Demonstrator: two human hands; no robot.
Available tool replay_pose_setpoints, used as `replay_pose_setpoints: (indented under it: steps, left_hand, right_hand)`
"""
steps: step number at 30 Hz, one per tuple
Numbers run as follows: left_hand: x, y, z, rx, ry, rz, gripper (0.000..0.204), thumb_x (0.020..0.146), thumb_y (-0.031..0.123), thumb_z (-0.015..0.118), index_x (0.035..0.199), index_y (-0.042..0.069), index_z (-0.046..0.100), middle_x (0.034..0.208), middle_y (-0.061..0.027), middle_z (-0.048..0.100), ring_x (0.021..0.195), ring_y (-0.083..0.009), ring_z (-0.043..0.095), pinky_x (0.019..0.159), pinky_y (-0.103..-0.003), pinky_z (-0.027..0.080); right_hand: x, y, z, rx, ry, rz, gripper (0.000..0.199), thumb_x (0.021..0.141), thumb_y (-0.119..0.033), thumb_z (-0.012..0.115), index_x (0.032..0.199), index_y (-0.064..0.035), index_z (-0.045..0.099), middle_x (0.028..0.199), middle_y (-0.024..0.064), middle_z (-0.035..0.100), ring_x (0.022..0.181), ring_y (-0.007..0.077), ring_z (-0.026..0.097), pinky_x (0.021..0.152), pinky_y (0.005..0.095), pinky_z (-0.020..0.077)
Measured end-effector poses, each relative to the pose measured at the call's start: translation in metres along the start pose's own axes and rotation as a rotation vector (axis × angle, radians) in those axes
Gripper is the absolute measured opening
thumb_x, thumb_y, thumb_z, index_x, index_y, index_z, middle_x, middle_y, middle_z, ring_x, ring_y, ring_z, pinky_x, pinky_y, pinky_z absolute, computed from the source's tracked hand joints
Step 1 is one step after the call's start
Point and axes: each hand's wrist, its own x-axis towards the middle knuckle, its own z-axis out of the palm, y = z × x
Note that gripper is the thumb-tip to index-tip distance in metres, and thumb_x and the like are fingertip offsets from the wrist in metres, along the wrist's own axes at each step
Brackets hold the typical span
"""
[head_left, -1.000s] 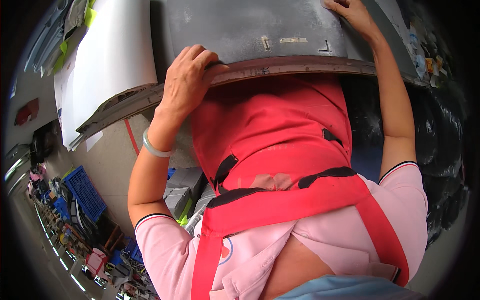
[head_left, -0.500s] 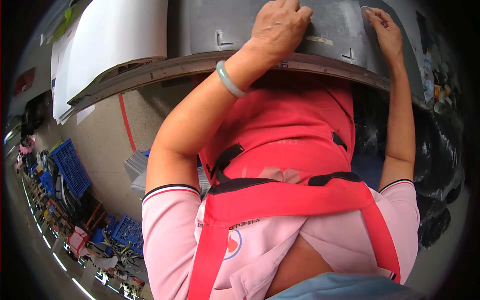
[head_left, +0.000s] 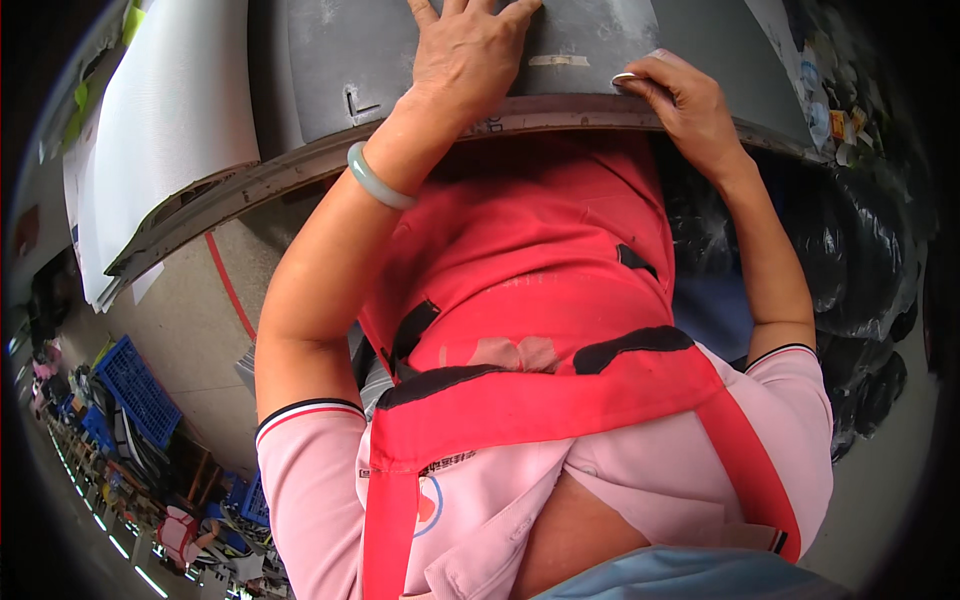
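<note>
My left hand [head_left: 468, 58] lies on a dark grey board [head_left: 345, 45], its fingers spread toward the far side and partly cut off by the top of the picture. A pale green bangle [head_left: 374, 180] circles that wrist. My right hand [head_left: 692, 108] is closed in a pinch near the board's front right corner. Between its thumb and fingers is a small, thin white disc [head_left: 622, 79], mostly covered by the fingers. A strip of beige tape [head_left: 558, 61] is stuck on the board between my hands. A black corner mark [head_left: 358, 103] shows at the board's left.
Large curled white sheets [head_left: 185, 95] overhang the table's left end. The table's worn front edge [head_left: 555, 112] runs close to my red apron [head_left: 520, 230]. Black plastic bags [head_left: 850, 230] stand at right, below scraps. Blue crates [head_left: 140, 390] sit on the floor at left.
My right hand has come left and nearer with the white disc, from the board's far right to its front right corner. My left hand's curled fingers have spread out. The view has shifted.
</note>
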Motion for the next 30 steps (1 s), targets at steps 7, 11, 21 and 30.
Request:
replay_pose_setpoints:
  steps: [7,11,21,30]
  left_hand:
    - [-0.003,0.0,-0.006,0.014,-0.041,-0.032,0.036,0.099,0.018,0.053,0.134,0.015,0.063,0.143,-0.0169,0.053,0.14,-0.041,0.045,0.114,-0.072,0.026]
    - [0.0,0.0,-0.006,0.01,-0.039,-0.024,0.036,0.1,0.018,0.053,0.134,0.015,0.063,0.143,-0.0169,0.054,0.14,-0.041,0.045,0.114,-0.072,0.027]
    - [-0.002,-0.01,0.012,0.157,0.219,0.057,0.029,0.1,0.022,0.061,0.128,0.019,0.068,0.133,-0.0097,0.062,0.13,-0.0351,0.055,0.108,-0.065,0.04]
    - [-0.005,-0.005,0.012,0.032,0.068,0.0,0.037,0.099,0.016,0.06,0.134,0.022,0.064,0.146,-0.0109,0.053,0.142,-0.0395,0.044,0.113,-0.076,0.025]
  right_hand:
    - [0.001,-0.005,-0.007,0.033,-0.01,0.251,0.02,0.096,-0.018,0.069,0.108,-0.0018,0.067,0.081,0.0059,0.064,0.069,0.0167,0.061,0.065,0.0301,0.0492]
    - [0.001,-0.006,0.001,0.253,0.032,0.482,0.021,0.1,-0.02,0.068,0.116,-0.0068,0.065,0.077,-0.0031,0.057,0.064,0.0039,0.054,0.059,0.0212,0.0455]
    - [0.044,0.002,-0.032,0.115,-0.049,0.42,0.026,0.099,-0.026,0.069,0.118,-0.0087,0.068,0.075,-0.0025,0.06,0.066,0.0046,0.055,0.059,0.0223,0.0474]
    - [0.153,0.088,-0.01,-0.159,0.211,0.063,0.019,0.092,-0.017,0.068,0.094,0.0019,0.073,0.085,0.0154,0.072,0.078,0.0272,0.069,0.073,0.0371,0.0524]
